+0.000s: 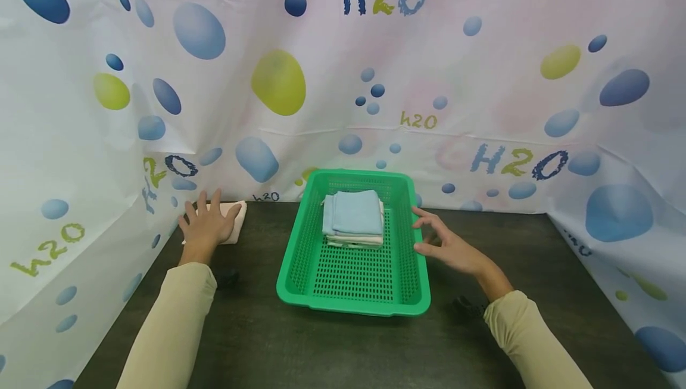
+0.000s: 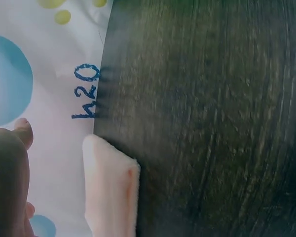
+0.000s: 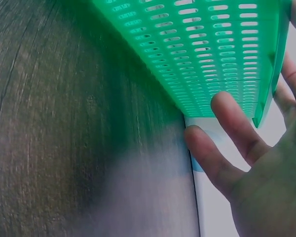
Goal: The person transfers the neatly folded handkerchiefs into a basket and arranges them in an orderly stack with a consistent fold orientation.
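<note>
In the head view, my left hand point(image 1: 208, 226) is spread above a folded pale pink cloth point(image 1: 236, 223) at the back left of the table. The left wrist view shows this cloth point(image 2: 111, 187) lying folded by the wall, with part of the hand at the left edge. My right hand point(image 1: 447, 247) is at the right rim of a green plastic basket point(image 1: 354, 307), its fingers loosely bent. Two of its fingers point(image 3: 232, 118) show outside the perforated basket wall in the right wrist view; contact with the rim cannot be told. A folded stack of cloths point(image 1: 356, 213), light blue on top, lies inside the basket.
A dark wood-grain table point(image 1: 321, 353) lies under everything. Behind it and along both sides hangs a white sheet point(image 1: 332, 103) printed with blue and green drops and "H2O" lettering. The basket stands near the table's back edge.
</note>
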`<action>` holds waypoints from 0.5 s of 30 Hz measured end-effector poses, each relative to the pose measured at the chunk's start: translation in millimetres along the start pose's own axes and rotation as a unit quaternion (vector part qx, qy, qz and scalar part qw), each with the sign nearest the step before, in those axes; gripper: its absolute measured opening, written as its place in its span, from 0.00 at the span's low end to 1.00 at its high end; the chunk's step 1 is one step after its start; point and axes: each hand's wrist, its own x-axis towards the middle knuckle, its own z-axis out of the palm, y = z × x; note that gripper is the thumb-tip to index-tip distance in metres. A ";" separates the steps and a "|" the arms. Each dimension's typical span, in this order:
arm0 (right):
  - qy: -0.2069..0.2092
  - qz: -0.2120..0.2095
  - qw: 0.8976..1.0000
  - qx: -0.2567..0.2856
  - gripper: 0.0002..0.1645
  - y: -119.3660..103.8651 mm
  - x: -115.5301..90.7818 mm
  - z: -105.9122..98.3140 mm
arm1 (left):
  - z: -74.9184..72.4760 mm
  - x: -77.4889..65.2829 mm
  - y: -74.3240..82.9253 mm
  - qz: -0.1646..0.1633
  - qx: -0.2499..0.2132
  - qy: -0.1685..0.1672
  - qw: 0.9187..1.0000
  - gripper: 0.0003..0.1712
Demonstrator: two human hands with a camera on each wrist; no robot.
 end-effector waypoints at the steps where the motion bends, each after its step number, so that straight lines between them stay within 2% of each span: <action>1: 0.000 0.002 1.000 -0.002 0.21 -0.5 0.0 0.1 | 0.9 0.7 -2.4 -0.003 -0.002 -0.002 1.000 0.50; 7: -0.001 0.011 1.000 -0.012 0.22 -2.8 -0.2 -0.9 | 2.3 5.0 -12.6 -0.013 -0.007 -0.005 1.000 0.50; 15: -0.008 0.003 1.000 -0.019 0.22 0.5 1.0 -3.1 | 6.9 10.1 -17.9 -0.022 -0.012 -0.005 1.000 0.50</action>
